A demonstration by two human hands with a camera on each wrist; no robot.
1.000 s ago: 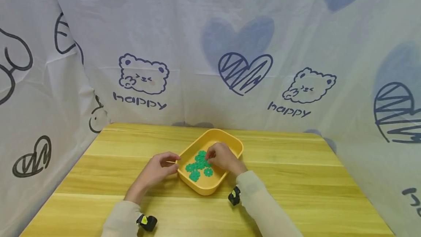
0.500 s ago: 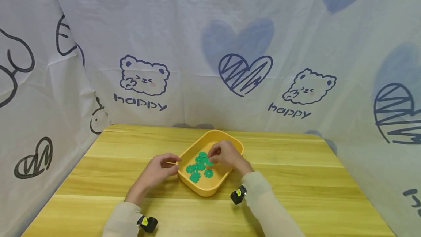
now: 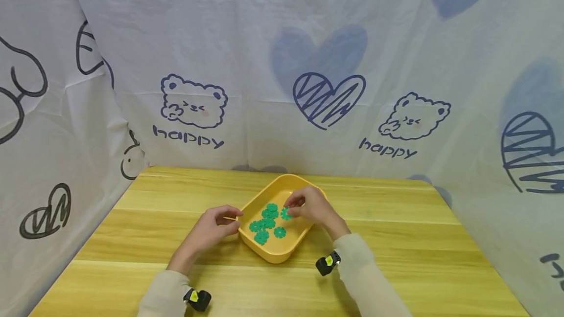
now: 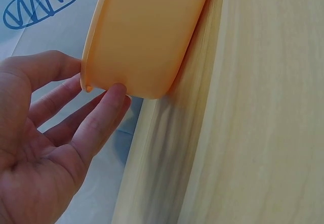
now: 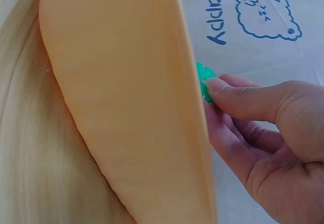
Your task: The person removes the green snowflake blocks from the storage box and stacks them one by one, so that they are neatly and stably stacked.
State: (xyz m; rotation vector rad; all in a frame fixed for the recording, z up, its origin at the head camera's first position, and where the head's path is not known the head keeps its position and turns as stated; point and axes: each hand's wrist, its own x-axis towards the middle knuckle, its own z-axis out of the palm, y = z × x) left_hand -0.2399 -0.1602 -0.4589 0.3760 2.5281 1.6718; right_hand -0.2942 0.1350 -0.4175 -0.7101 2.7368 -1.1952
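A yellow-orange plastic tray [image 3: 270, 257] sits on the table, holding several green notched plastic discs, the interlocking building kind [image 3: 279, 232]. My left hand [image 3: 212, 227] holds the tray at its left corner. In the left wrist view, the thumb [image 4: 96, 123] touches the outer wall and another fingertip meets the rim. My right hand [image 3: 310, 207] reaches over the tray's right side, pinching one green disc [image 5: 205, 82] between thumb and fingers. Its held edge is covered by the fingertips. The other discs lie mostly clustered and overlapping left of it.
The light wood-grain table [image 3: 396, 238] extends around the tray. Behind it hangs a white cloth [image 3: 260, 126] printed with hearts and bears, which also encloses both sides. A black wrist camera [image 3: 328, 263] is strapped at each sleeve.
My right hand has drawn back to the right with one green disc, parting it from the cluster. My left hand and the tray have stayed in place.
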